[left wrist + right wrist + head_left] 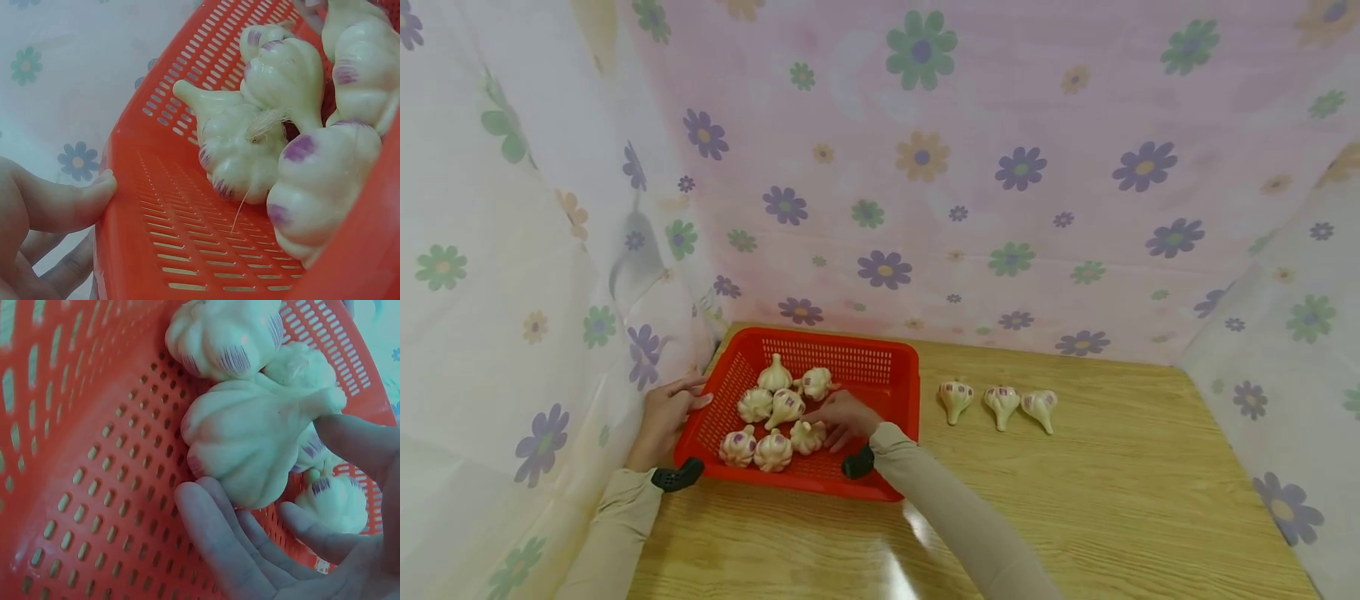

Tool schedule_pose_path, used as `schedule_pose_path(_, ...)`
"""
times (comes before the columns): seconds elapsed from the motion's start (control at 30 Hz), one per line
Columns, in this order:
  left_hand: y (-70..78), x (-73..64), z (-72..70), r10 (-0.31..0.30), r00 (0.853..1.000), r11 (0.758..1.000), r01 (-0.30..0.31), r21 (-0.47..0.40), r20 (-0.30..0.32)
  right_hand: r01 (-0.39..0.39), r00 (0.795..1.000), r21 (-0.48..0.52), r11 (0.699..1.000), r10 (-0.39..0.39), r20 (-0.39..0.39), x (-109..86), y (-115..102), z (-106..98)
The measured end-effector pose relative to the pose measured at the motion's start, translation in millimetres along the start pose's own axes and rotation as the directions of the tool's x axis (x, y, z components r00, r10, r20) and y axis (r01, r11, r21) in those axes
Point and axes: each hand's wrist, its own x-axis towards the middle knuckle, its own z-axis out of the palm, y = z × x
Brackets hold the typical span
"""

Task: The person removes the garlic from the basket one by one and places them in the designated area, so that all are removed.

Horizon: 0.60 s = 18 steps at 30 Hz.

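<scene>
Here, wooden tabletop [1112, 492] amid flowered sheeting [970, 108], red basket [782, 478] edge in left fingers [69, 267], garlic bulb [244, 444] loosely in right fingers [219, 550]

No readable text, labels, brands, numbers or signs in any view.

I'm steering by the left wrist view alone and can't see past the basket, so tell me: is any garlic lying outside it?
Observer: Yes, three bulbs lie in a row on the table, to the right of the basket.
Operator: Mine are cut off at the edge. How many are inside, and is anything else in there?
Observer: Seven show in the head view, and the right hand is in there among them.
</scene>
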Motion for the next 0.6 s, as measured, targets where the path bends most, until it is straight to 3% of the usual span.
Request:
schedule_pose_path(0.33,-0.2,-0.4,-1.4,-0.007,1.0,1.0,0.007,0.02,-0.007,0.016,0.995,-0.015,1.0,-0.014,0.098,-4.8,-3.9,4.0)
schedule_pose_path(0.6,0.2,-0.1,-0.6,-0.018,1.0,1.0,0.018,0.001,0.003,0.068,0.992,0.019,0.998,-0.069,0.105,0.0,-1.7,7.9)
